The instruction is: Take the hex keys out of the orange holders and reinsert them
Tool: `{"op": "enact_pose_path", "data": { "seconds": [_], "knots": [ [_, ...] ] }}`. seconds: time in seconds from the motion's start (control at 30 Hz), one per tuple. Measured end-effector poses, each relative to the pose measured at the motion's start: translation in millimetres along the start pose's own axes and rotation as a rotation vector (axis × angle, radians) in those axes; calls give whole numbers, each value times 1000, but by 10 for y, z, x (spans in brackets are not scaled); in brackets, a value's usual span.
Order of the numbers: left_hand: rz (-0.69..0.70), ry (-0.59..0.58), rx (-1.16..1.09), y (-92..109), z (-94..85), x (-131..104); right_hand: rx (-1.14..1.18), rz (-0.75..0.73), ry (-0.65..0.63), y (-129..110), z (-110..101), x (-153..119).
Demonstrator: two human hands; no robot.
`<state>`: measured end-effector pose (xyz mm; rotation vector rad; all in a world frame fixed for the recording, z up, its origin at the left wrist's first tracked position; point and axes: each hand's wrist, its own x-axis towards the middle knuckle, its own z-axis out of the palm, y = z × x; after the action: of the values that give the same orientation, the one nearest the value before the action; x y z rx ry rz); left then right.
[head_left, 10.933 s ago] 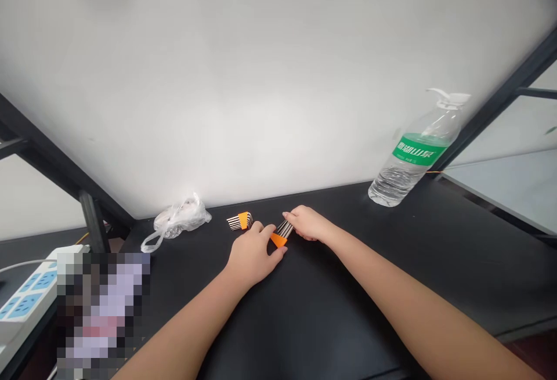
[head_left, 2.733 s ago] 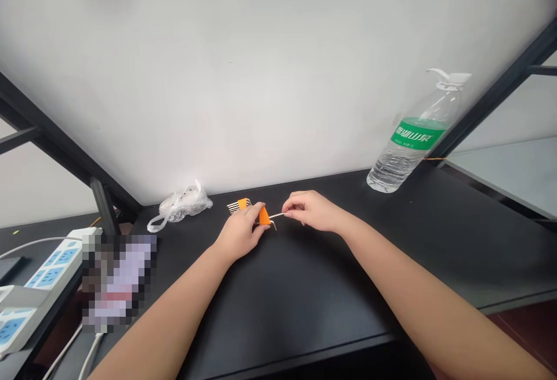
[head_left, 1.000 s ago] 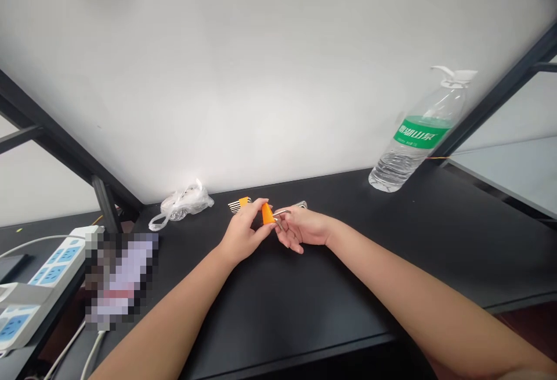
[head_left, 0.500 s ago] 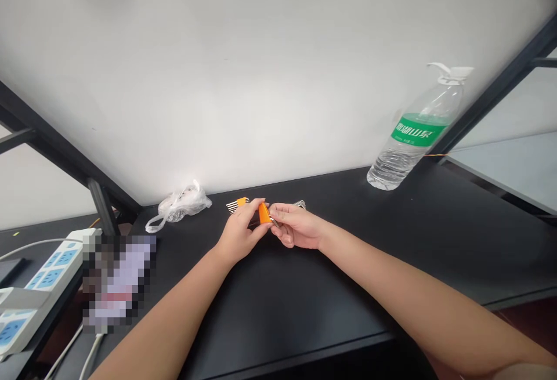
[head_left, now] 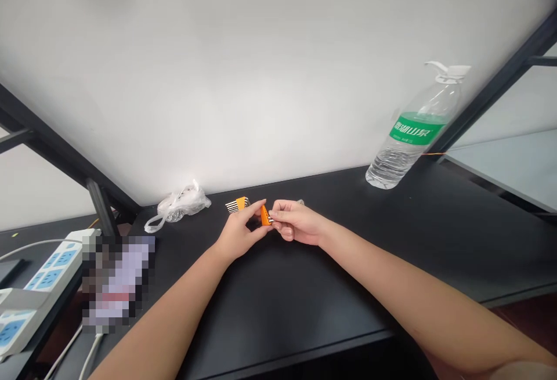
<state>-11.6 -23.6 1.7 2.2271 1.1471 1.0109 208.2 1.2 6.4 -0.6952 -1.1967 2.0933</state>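
Between thumb and fingers, my left hand grips an orange hex key holder with a row of holes facing right. My right hand pinches a metal hex key, its end at the holder's right face; how deep it sits I cannot tell. Just behind my left hand, a second orange holder with several silver hex keys lies on the black table. More metal hex keys peek out behind my right hand, mostly hidden by it.
A crumpled clear plastic bag lies at the back left. Toward the back right a large water bottle with a green label stands by the wall. A white power strip and a pixelated item are on the left. Black frame bars rise on both sides.
The orange holder has turned slightly, so its holed face shows more. My right hand has shifted a little, covering more of the loose keys behind it.
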Motion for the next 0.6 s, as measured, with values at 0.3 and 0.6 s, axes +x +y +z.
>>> {"op": "enact_pose_path", "data": {
  "seconds": [0.3, 0.6],
  "knots": [
    [-42, 73, 181, -82, 1, -29, -332, -5, 70, 34, 37, 13],
    [-44, 6, 168, -37, 10, -34, -1531, -253, 279, -369, -581, -119]
  ]
}}
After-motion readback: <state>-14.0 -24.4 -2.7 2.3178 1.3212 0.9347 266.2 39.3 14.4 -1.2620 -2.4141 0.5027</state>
